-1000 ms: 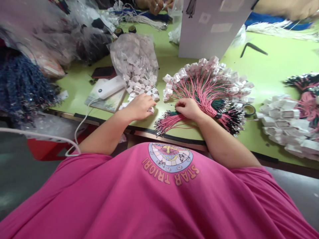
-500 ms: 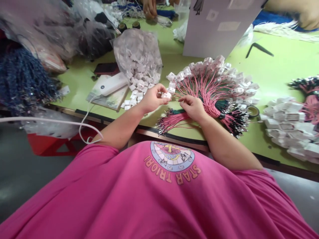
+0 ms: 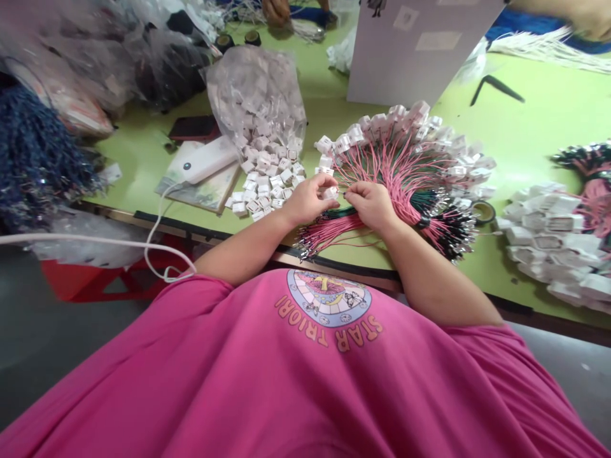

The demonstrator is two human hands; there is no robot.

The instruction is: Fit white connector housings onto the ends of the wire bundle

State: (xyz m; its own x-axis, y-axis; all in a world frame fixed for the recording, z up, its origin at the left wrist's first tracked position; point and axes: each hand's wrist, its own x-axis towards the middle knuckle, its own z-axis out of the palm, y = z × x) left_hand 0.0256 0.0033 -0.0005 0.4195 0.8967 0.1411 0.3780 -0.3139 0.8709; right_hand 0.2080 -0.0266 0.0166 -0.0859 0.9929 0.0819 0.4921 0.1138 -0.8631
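My left hand (image 3: 311,200) pinches a small white connector (image 3: 330,193) between thumb and fingers. Close beside it on the right, my right hand (image 3: 370,205) is closed at the fingertips on a thin wire end, whose tip faces the connector. Behind and right of the hands fans a bundle of pink and green wires (image 3: 391,172) with white connectors on its far ends. Loose pink wires (image 3: 329,232) with metal tips lie under and in front of my right hand. Loose white connectors (image 3: 262,184) spill from a clear plastic bag (image 3: 255,89) left of the hands.
A white power bank (image 3: 207,159) with a cable rests on a booklet at the left. Behind stands a grey-white box (image 3: 405,57). Black tape (image 3: 484,213) and a white connector bundle (image 3: 548,235) lie right. Another person's hand (image 3: 275,11) shows at the far edge.
My left hand has moved slightly right with the connector, closer to my right hand. The fingertips of both hands are now nearly together. The view has shifted a little.
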